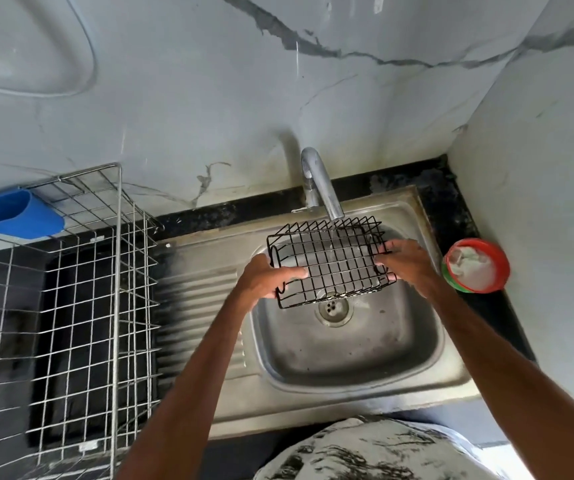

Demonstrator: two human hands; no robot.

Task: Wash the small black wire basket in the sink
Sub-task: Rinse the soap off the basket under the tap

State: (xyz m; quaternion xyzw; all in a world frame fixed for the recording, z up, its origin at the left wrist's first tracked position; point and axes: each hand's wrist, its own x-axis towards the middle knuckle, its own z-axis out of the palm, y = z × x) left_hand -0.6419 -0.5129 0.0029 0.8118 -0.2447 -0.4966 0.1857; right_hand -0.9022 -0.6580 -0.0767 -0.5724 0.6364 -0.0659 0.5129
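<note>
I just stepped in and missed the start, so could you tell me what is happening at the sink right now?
A person is rinsing a black wire basket over the sink. The left hand grips its left edge and the right hand its right edge, holding it up under the tap, above the drain. Water appears to be running through the wires. A steel dish rack stands to the left, and a red-rimmed tub sits on the counter to the right.
</note>
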